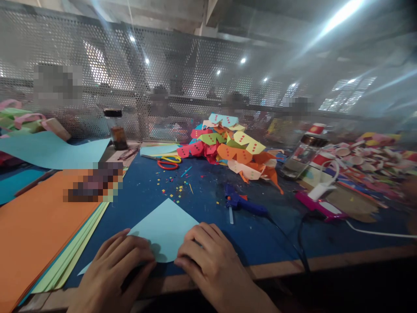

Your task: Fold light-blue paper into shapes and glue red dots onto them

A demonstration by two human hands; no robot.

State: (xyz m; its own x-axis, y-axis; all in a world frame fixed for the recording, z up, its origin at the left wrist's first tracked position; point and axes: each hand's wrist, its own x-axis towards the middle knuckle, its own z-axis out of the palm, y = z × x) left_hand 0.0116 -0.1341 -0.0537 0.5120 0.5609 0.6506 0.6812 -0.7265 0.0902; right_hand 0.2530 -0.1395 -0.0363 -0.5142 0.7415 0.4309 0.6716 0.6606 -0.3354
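Note:
A light blue sheet of paper (167, 226) lies at the table's near edge, one corner pointing away from me and its near edge curving up. My left hand (119, 265) grips its left side with curled fingers, the thumb at the near edge. On the opposite side, my right hand (206, 256) pinches the paper between thumb and bent fingers. A small pale paper tip shows left of my left hand; the rest there is hidden under the hand. Beyond the sheet are small scattered paper scraps (176, 191) and scissors with red and yellow handles (168, 163).
A blue glue gun (244, 202) lies right of the paper, its cord trailing to a pink power strip (321, 206). Cut paper shapes (228, 143) are heaped at the back. Orange sheets (35, 217) stack at left. Two jars (117, 132) (301, 154) stand behind.

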